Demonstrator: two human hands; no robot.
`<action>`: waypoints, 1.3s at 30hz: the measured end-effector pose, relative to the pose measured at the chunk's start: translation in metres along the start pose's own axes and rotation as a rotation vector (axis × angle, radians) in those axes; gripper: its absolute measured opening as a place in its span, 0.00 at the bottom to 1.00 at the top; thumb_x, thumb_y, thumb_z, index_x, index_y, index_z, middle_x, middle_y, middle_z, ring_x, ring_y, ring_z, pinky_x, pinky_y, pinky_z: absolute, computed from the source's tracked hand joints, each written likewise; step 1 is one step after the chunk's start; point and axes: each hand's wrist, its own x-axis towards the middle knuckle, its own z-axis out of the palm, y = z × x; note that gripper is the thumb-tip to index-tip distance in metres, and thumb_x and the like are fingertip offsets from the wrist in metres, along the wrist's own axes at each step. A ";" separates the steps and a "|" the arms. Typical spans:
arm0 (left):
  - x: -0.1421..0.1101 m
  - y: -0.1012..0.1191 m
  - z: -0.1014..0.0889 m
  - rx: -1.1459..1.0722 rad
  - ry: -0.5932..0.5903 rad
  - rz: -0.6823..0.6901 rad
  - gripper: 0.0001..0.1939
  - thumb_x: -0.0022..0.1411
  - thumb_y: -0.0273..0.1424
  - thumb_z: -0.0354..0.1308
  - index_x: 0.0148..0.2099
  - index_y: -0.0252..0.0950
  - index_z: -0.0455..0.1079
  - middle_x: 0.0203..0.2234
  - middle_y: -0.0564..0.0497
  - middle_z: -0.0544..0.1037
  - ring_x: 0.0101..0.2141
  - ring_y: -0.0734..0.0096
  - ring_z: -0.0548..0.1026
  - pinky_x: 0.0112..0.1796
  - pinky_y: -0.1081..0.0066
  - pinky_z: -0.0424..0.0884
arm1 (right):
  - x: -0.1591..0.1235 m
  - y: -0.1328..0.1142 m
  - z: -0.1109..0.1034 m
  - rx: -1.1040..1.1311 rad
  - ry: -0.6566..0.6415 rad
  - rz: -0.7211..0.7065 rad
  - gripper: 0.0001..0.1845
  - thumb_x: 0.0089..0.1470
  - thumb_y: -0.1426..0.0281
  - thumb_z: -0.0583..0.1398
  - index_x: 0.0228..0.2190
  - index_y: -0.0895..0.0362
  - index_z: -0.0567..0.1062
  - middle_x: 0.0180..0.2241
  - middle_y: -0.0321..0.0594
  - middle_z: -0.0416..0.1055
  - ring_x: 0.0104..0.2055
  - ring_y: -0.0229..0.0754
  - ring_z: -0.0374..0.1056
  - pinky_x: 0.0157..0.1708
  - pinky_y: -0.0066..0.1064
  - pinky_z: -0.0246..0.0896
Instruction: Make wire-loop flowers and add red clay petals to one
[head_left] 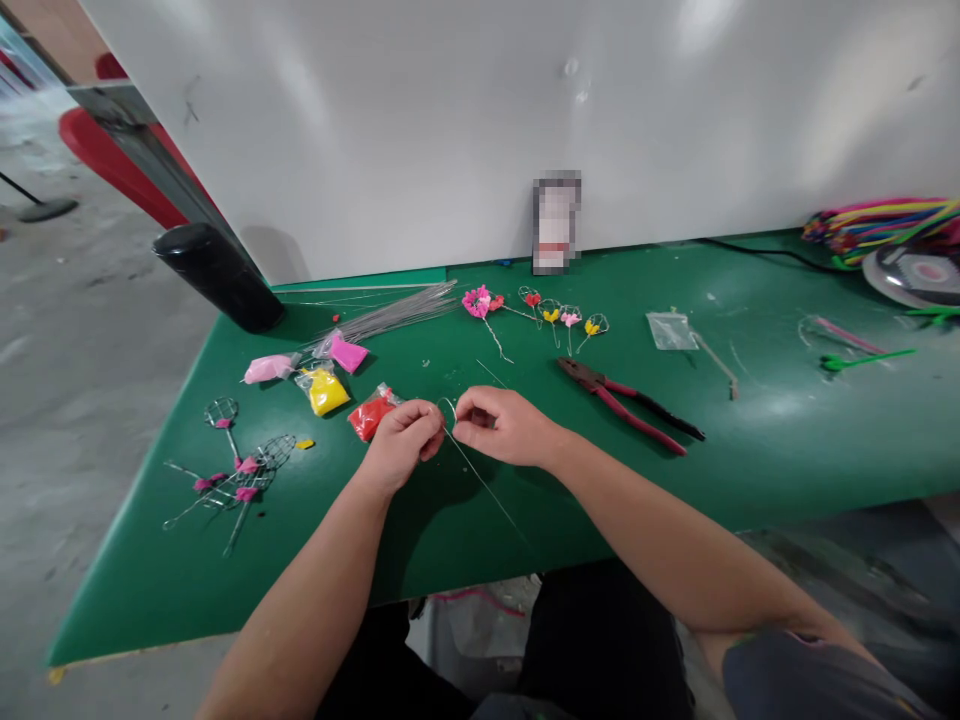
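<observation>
Over the green table, a thin metal wire point(484, 480) is bent into a small loop at its upper end, and its long tail slants down to the right. My left hand point(401, 440) pinches it between thumb and fingertips, just left of the loop. Facing it, my right hand point(506, 425) is curled closed, with the fingertips at the loop's right side. Behind my left hand lies a clear bag of red clay-like material point(367, 415). Pliers with red handles point(626, 405) rest right of my right hand.
Bags of yellow point(324, 390) and pink material point(270, 368) lie left. Behind them is a bundle of straight wires point(397, 315). Small wire flower shapes point(551, 315) sit at the back, and wire racket shapes point(244, 470) at the left. A black cylinder point(217, 275) and a phone point(555, 222) stand behind.
</observation>
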 end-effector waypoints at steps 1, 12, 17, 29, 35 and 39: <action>0.000 0.001 0.001 0.017 0.044 0.023 0.07 0.48 0.32 0.56 0.23 0.35 0.63 0.12 0.58 0.63 0.13 0.83 0.58 0.14 0.79 0.51 | -0.003 -0.001 0.002 0.026 -0.025 0.052 0.06 0.47 0.66 0.57 0.26 0.56 0.67 0.24 0.32 0.66 0.24 0.32 0.59 0.24 0.24 0.53; -0.002 -0.002 0.005 0.075 0.176 0.094 0.05 0.48 0.31 0.54 0.24 0.35 0.66 0.13 0.57 0.66 0.15 0.81 0.61 0.15 0.79 0.53 | -0.006 -0.005 0.022 -0.181 0.123 0.118 0.08 0.49 0.71 0.52 0.20 0.56 0.60 0.19 0.31 0.59 0.22 0.32 0.54 0.22 0.24 0.45; -0.001 -0.003 0.005 0.109 0.189 0.109 0.08 0.50 0.31 0.51 0.23 0.35 0.66 0.12 0.56 0.65 0.14 0.80 0.61 0.15 0.78 0.53 | -0.006 -0.007 0.020 -0.282 0.125 0.089 0.09 0.49 0.72 0.51 0.19 0.56 0.60 0.19 0.31 0.59 0.23 0.32 0.53 0.22 0.25 0.43; 0.000 -0.011 0.005 0.283 0.423 0.335 0.06 0.51 0.30 0.53 0.25 0.36 0.70 0.19 0.56 0.69 0.21 0.78 0.65 0.22 0.76 0.61 | 0.009 -0.018 0.035 0.010 0.275 0.221 0.05 0.47 0.67 0.55 0.25 0.55 0.69 0.27 0.35 0.69 0.29 0.35 0.63 0.27 0.27 0.55; 0.003 -0.013 0.005 0.092 0.396 0.293 0.05 0.50 0.29 0.54 0.24 0.36 0.68 0.15 0.57 0.67 0.17 0.78 0.65 0.19 0.76 0.62 | 0.018 -0.013 0.036 0.005 0.388 0.195 0.04 0.45 0.68 0.56 0.26 0.54 0.69 0.27 0.35 0.69 0.31 0.37 0.65 0.30 0.29 0.58; 0.004 -0.011 0.006 0.049 0.448 0.277 0.03 0.48 0.28 0.55 0.25 0.36 0.67 0.14 0.58 0.66 0.16 0.79 0.65 0.18 0.77 0.63 | 0.021 -0.010 0.036 -0.186 0.501 0.144 0.12 0.41 0.67 0.60 0.32 0.56 0.69 0.31 0.39 0.70 0.35 0.42 0.65 0.37 0.36 0.58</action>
